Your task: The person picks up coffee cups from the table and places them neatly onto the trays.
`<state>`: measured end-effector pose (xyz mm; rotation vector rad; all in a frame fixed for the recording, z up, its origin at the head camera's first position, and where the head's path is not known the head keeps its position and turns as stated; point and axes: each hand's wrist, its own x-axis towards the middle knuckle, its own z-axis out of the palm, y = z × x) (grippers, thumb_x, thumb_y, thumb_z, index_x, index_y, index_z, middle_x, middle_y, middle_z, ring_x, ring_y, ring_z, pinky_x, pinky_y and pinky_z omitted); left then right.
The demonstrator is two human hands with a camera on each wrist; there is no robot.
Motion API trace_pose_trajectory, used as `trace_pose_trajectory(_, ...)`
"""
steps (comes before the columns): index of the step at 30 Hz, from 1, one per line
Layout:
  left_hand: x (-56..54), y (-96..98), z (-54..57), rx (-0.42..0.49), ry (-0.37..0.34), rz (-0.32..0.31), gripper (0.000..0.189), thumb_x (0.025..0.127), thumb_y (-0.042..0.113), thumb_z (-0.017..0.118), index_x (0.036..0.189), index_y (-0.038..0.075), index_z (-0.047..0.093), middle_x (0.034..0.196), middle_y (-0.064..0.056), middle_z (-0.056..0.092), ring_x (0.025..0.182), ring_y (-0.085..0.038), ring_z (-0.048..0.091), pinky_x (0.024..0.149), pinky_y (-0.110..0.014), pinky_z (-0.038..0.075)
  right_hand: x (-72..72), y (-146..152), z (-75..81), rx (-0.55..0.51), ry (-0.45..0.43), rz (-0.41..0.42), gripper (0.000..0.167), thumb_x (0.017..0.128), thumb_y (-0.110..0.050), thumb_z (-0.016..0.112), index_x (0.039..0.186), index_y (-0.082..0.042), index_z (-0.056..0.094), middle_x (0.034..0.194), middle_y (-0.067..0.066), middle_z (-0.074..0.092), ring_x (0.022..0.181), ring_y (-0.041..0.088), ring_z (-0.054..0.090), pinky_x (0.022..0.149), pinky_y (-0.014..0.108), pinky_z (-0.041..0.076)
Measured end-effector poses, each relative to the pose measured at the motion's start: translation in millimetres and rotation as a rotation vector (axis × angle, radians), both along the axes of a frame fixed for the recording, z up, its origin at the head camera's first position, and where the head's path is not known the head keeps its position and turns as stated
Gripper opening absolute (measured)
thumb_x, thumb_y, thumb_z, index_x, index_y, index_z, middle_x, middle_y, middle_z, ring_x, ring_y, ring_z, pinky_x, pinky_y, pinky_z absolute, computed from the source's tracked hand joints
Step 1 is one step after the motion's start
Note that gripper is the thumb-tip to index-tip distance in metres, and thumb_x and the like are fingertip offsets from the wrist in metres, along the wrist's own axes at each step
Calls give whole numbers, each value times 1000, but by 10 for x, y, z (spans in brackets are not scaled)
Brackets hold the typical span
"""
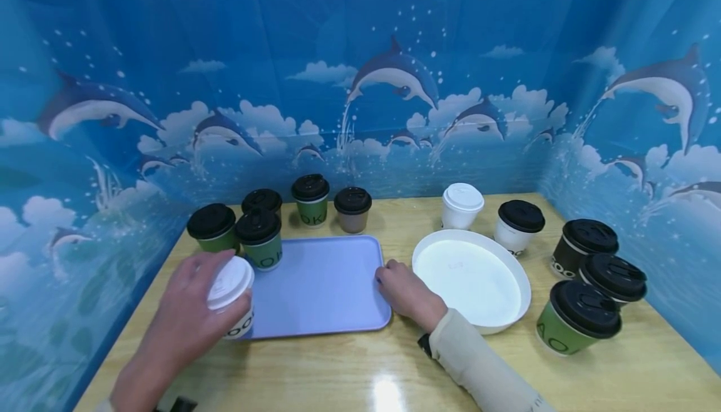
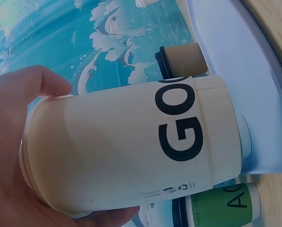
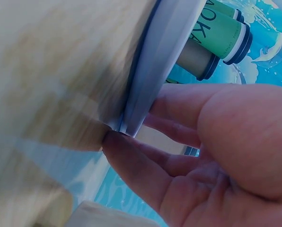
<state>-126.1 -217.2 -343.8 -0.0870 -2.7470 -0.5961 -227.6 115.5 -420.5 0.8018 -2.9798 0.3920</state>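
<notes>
My left hand [image 1: 183, 309] grips a white paper cup [image 1: 230, 283] with a white lid, fingers and thumb round its upper part. Black letters mark the cup's side in the left wrist view. The cup is at the left end of a lavender tray [image 1: 327, 287]; whether its base touches the tray I cannot tell. A green cup [image 1: 262, 250] with a black lid stands just behind, by the tray's back left corner. At the opposite end my right hand [image 1: 410, 294] pinches the tray's right rim between thumb and fingers, as the right wrist view shows.
Behind the tray are a green cup [image 1: 311, 202] and a brown cup [image 1: 353, 213]; more black-lidded cups stand left. A round white tray [image 1: 473, 277] lies right, with a white-lidded cup [image 1: 462, 206] behind and several black-lidded cups beside it. A dolphin-printed curtain [image 1: 315, 86] encloses the table.
</notes>
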Motion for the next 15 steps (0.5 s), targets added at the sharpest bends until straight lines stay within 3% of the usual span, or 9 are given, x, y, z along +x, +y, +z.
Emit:
trace_pose_trajectory(8, -55, 46, -1, 4, 68, 0, 75, 81, 37, 81, 144, 7, 53, 137, -26, 46, 109, -44, 48, 75, -63, 55, 0, 0, -8, 3, -10, 0, 13, 100, -4, 61, 102, 4, 72, 91, 20, 63, 80, 32, 63, 72, 45, 56)
trace_pose_trajectory(15, -107, 72, -17, 7, 55, -8, 75, 82, 38, 80, 145, 8, 52, 138, -25, 45, 111, -45, 48, 77, -65, 54, -16, 7, -22, 7, 17, 7, 14, 99, -3, 61, 103, 4, 72, 91, 21, 63, 80, 33, 63, 71, 45, 56)
